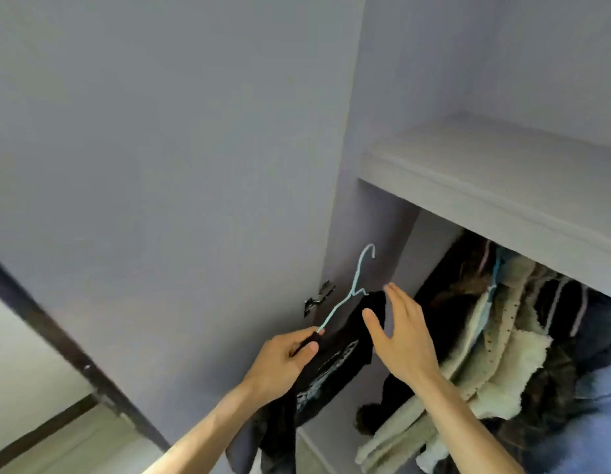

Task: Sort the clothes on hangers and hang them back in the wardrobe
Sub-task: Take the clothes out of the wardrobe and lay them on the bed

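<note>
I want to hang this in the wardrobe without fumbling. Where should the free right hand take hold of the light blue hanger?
Probably best: the right hand pinches the hanger at its bare neck just under the hook, coming from the right. The hook stands up clear of the black shirt. The left hand grips the left arm's end, and the shirt covers the right arm.

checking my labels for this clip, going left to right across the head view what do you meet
wardrobe door → left hand → blue hanger, its end gripped by that hand → right hand, fingers straight → hung clothes. The black shirt is left out: it overlaps both hands.
</note>
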`<state>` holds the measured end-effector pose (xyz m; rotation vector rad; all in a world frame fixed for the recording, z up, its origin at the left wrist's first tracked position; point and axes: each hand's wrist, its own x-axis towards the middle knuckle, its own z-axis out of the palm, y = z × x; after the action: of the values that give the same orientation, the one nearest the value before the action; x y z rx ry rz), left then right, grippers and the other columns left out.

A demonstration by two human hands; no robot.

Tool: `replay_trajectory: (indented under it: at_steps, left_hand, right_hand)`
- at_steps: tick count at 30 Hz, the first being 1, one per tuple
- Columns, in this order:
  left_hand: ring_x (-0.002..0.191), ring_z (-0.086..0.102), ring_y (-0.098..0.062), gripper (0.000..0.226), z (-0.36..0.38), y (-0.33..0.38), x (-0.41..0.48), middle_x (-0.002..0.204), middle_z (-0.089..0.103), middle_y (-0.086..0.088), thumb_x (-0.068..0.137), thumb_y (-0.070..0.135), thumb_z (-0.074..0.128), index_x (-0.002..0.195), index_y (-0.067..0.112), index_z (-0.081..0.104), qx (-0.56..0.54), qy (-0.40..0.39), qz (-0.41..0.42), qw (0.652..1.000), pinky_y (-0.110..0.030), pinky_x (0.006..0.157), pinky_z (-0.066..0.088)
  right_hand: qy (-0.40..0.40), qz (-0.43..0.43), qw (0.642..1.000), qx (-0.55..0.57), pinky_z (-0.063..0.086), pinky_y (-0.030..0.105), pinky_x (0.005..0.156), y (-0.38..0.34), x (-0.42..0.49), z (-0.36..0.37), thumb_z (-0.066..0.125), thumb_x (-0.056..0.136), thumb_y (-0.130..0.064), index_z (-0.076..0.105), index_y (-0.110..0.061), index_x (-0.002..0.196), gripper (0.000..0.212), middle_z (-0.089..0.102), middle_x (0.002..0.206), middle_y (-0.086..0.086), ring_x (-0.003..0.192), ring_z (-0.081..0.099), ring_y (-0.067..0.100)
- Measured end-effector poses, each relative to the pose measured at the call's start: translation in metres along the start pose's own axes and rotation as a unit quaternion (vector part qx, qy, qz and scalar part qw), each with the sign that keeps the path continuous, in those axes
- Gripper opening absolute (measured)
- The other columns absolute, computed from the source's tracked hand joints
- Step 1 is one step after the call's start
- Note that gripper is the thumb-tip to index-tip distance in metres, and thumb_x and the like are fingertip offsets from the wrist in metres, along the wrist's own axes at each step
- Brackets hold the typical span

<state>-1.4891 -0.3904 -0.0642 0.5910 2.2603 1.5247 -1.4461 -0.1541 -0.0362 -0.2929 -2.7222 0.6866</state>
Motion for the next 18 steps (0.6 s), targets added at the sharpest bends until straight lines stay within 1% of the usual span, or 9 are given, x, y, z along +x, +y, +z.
replay_trajectory:
  at_steps: [1, 3, 7, 9, 11, 13, 14, 16, 18]
  left_hand:
    - [0.105, 0.064, 0.004, 0.029, -0.007, -0.005, -0.018, 0.111, 0.069, 0.029, 0.101, 0.033, 0.056, 0.121, 0.054, 0.063, 0.000, 0.007, -0.010, 1.000, -0.019, 0.093, 0.045]
    - [0.115, 0.061, 0.002, 0.031, -0.020, -0.011, -0.059, 0.118, 0.068, 0.027, 0.102, 0.032, 0.055, 0.127, 0.047, 0.063, 0.006, 0.028, -0.029, 0.999, -0.021, 0.100, 0.046]
    - [0.109, 0.064, 0.004, 0.031, -0.043, -0.020, -0.147, 0.114, 0.071, 0.022, 0.101, 0.030, 0.056, 0.129, 0.041, 0.064, 0.005, 0.103, -0.088, 0.991, -0.021, 0.098, 0.048]
    - [0.104, 0.065, 0.004, 0.030, -0.048, -0.025, -0.191, 0.112, 0.072, 0.019, 0.100, 0.031, 0.057, 0.127, 0.041, 0.064, 0.012, 0.146, -0.133, 0.980, -0.018, 0.093, 0.050]
    - [0.100, 0.066, 0.002, 0.028, -0.044, -0.028, -0.236, 0.109, 0.072, 0.018, 0.099, 0.036, 0.057, 0.125, 0.045, 0.064, 0.031, 0.189, -0.178, 0.965, -0.019, 0.089, 0.051]
    - [0.098, 0.064, 0.001, 0.026, -0.032, -0.030, -0.282, 0.108, 0.071, 0.018, 0.097, 0.043, 0.056, 0.120, 0.051, 0.063, 0.052, 0.223, -0.220, 0.948, -0.022, 0.089, 0.051]
    - [0.095, 0.062, 0.001, 0.025, -0.024, -0.032, -0.304, 0.108, 0.069, 0.019, 0.095, 0.046, 0.056, 0.118, 0.052, 0.064, 0.064, 0.236, -0.242, 0.939, -0.023, 0.088, 0.050]
    - [0.091, 0.056, 0.000, 0.023, -0.004, -0.033, -0.344, 0.103, 0.060, 0.017, 0.093, 0.048, 0.056, 0.112, 0.044, 0.068, 0.084, 0.267, -0.287, 0.916, -0.026, 0.088, 0.048]
    - [0.091, 0.055, -0.002, 0.024, 0.018, -0.029, -0.378, 0.098, 0.054, 0.016, 0.090, 0.048, 0.057, 0.106, 0.034, 0.068, 0.093, 0.299, -0.320, 0.894, -0.032, 0.089, 0.050]
  right_hand:
    - [-0.026, -0.018, 0.999, 0.013, 0.021, 0.029, 0.119, -0.010, 0.005, 0.009, 0.039, 0.096, -0.061, 0.033, -0.019, 0.153, 0.070, 0.031, 0.158, -0.008, 0.147, 0.020, 0.008]
    - [-0.094, -0.060, 0.993, 0.037, 0.025, 0.028, 0.116, -0.031, 0.007, 0.026, 0.035, 0.096, -0.061, 0.044, -0.024, 0.147, 0.064, 0.042, 0.150, -0.010, 0.143, 0.026, 0.007]
    - [-0.207, -0.156, 0.962, 0.083, 0.036, 0.025, 0.095, -0.076, -0.011, 0.065, 0.036, 0.097, -0.054, 0.061, -0.030, 0.122, 0.042, 0.056, 0.118, -0.019, 0.123, 0.047, 0.010]
    - [-0.249, -0.187, 0.943, 0.114, 0.038, 0.027, 0.088, -0.100, -0.030, 0.085, 0.046, 0.100, -0.038, 0.066, -0.024, 0.107, 0.026, 0.058, 0.104, -0.014, 0.109, 0.055, 0.013]
    - [-0.268, -0.237, 0.923, 0.140, 0.036, 0.022, 0.082, -0.119, -0.054, 0.101, 0.053, 0.100, -0.024, 0.067, -0.023, 0.093, 0.015, 0.059, 0.092, -0.015, 0.097, 0.057, 0.010]
    - [-0.277, -0.294, 0.897, 0.181, 0.035, 0.011, 0.076, -0.134, -0.085, 0.114, 0.059, 0.098, -0.021, 0.065, -0.028, 0.086, 0.015, 0.061, 0.086, -0.013, 0.087, 0.056, 0.002]
    - [-0.284, -0.323, 0.880, 0.201, 0.036, 0.007, 0.075, -0.140, -0.102, 0.120, 0.060, 0.098, -0.024, 0.065, -0.027, 0.085, 0.014, 0.061, 0.085, -0.011, 0.085, 0.056, 0.000]
    - [-0.311, -0.372, 0.842, 0.235, 0.038, 0.006, 0.075, -0.152, -0.142, 0.129, 0.054, 0.095, -0.037, 0.068, -0.020, 0.084, 0.025, 0.060, 0.084, -0.009, 0.083, 0.057, -0.001]
    - [-0.344, -0.417, 0.801, 0.258, 0.041, 0.009, 0.074, -0.168, -0.187, 0.135, 0.052, 0.093, -0.045, 0.069, -0.017, 0.084, 0.035, 0.059, 0.084, -0.009, 0.080, 0.058, 0.003]
